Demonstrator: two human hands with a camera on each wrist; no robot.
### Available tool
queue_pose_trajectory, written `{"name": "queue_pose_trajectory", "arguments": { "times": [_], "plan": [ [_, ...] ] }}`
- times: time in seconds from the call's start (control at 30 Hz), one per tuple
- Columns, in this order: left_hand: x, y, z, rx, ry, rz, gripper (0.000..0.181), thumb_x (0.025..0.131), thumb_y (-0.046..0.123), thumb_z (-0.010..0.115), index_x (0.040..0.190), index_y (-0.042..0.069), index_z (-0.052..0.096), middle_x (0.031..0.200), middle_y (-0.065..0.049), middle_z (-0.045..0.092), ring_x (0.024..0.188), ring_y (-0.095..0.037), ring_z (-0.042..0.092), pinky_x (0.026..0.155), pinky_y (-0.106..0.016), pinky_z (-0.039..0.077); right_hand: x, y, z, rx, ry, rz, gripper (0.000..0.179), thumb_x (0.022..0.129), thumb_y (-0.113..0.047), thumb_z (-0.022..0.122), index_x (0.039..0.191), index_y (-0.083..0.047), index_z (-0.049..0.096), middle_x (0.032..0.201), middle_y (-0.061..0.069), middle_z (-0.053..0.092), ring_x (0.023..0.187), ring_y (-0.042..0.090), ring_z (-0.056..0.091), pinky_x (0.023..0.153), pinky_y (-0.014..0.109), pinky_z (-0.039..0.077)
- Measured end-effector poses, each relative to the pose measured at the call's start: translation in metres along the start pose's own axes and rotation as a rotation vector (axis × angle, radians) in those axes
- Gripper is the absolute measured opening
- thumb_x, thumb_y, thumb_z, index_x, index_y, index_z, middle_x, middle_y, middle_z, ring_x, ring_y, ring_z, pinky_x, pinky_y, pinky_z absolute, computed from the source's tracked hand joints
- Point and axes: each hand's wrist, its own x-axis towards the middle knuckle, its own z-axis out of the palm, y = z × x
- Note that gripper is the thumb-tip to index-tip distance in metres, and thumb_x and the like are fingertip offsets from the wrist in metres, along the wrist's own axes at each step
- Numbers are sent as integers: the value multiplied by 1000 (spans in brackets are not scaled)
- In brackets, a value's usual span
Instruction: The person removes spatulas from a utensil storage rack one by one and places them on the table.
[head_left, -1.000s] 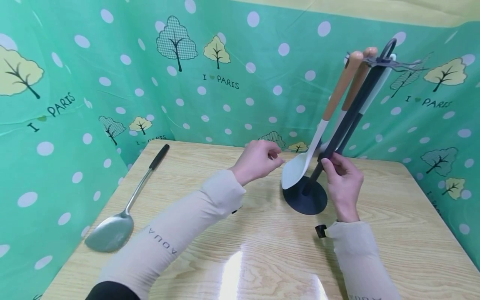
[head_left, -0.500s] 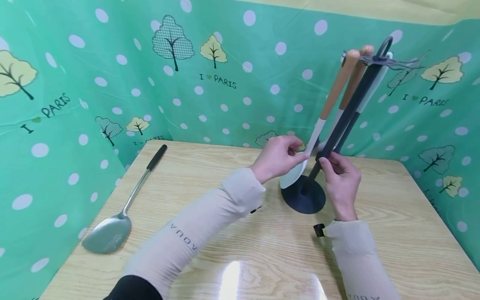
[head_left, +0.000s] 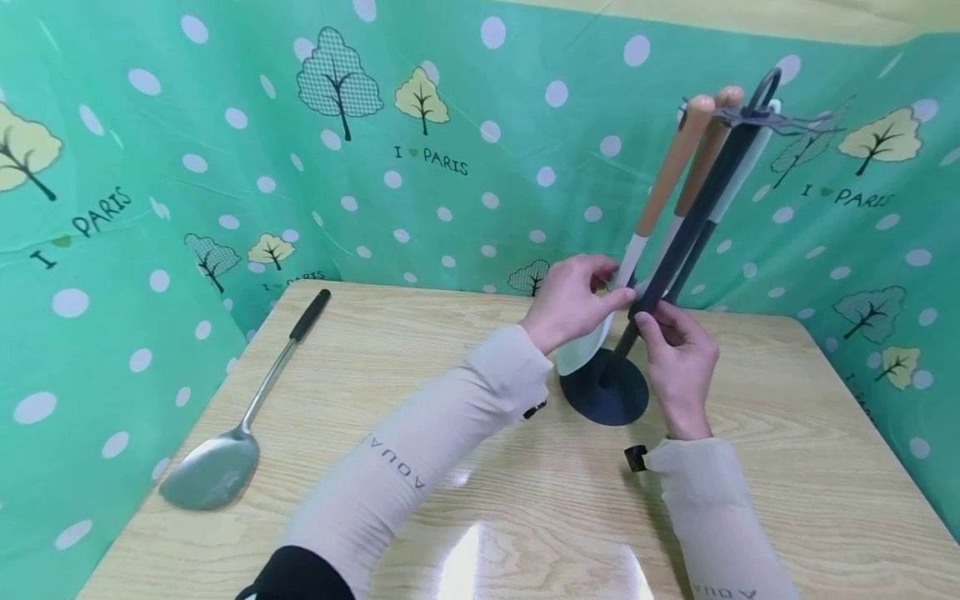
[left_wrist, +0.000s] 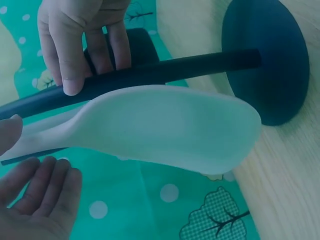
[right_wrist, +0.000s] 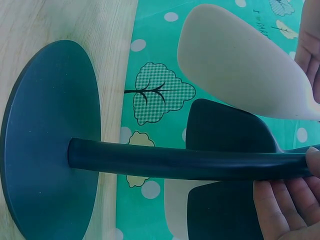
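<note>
A black utensil stand [head_left: 603, 392] holds several hanging utensils. Its pole [right_wrist: 190, 162] is gripped low down by my right hand [head_left: 682, 358], with the thumb on one side and the fingers on the other. My left hand [head_left: 573, 296] is at the neck of a white spatula [left_wrist: 170, 127] with a wooden handle [head_left: 675, 167]. In the left wrist view the thumb overlaps the neck, and the fingers [left_wrist: 55, 187] lie loosely spread below it. Behind the pole, black spatula blades [right_wrist: 225, 127] show in the right wrist view.
A metal wok turner [head_left: 213, 467] with a black handle lies at the left of the wooden table [head_left: 420, 350]. A green dotted curtain [head_left: 450, 100] rises behind and beside the table. Thin hooks [head_left: 795, 121] stick out from the top of the stand.
My left hand has moved right and slightly up, from beside the white spatula to its neck, now covering part of the blade. My right hand keeps its grip on the pole.
</note>
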Motion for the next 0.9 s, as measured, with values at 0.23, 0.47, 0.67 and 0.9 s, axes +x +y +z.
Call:
{"name": "queue_pose_trajectory", "arguments": {
  "times": [0.23,0.47,0.67,0.9],
  "plan": [
    [8,-1,7,-120,40,36,38,89,26,69,122,9,63,105,1,66,94,-12,61,78,-14,46,2,2,0,12,9,-7,26,85,-12,73,108,0,71,96,18,70,74,-3,64,70,11,50],
    [7,-4,12,-240,92,121,21,89,16,68,108,7,67,93,1,67,80,-2,61,72,-14,48,1,-1,0,40,-4,-20,26,86,-18,72,108,-5,72,96,14,71,76,0,65,71,13,51],
    [4,-3,12,-258,107,160,17,90,12,65,107,7,66,91,1,67,78,-3,61,72,-13,49,0,-1,0,29,-1,-7,26,86,-17,73,108,-4,72,96,15,70,76,0,65,71,12,50],
    [2,-1,12,-253,105,162,17,90,10,66,106,5,67,90,0,68,76,-2,61,70,-13,49,0,-1,-1,20,9,-5,26,85,-16,73,108,-3,72,96,16,70,75,-2,65,71,12,50]
  ]
}}
